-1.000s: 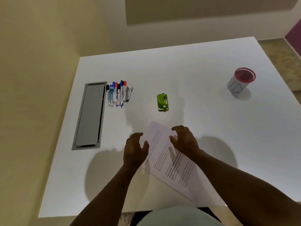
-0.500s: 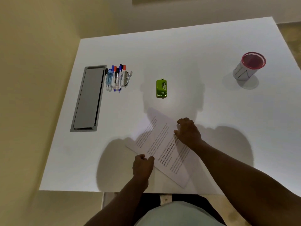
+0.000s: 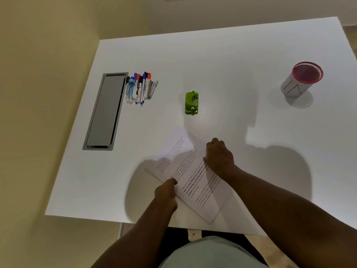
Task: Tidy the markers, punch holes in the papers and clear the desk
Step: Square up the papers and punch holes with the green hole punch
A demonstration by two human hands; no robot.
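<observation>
A small stack of printed papers [image 3: 179,163] lies at an angle near the desk's front edge. My left hand [image 3: 166,192] pinches the stack's lower left edge. My right hand [image 3: 219,157] rests curled on the stack's right edge, fingers bent down on the sheets. Beyond the papers sits a small green hole punch [image 3: 191,103]. A bundle of markers and pens [image 3: 140,88] lies at the back left, beside a grey recessed tray [image 3: 105,113]. A white cup with a red rim [image 3: 301,80] stands at the far right.
The white desk [image 3: 222,55] meets a yellowish wall on the left. Its front edge runs just below the papers, with my lap behind it. Shadows of my arms fall across the desk's near half.
My left hand has pulled back from the top of the papers to their lower left edge and closed on it. My right hand has settled onto the right edge. The sheets have fanned slightly.
</observation>
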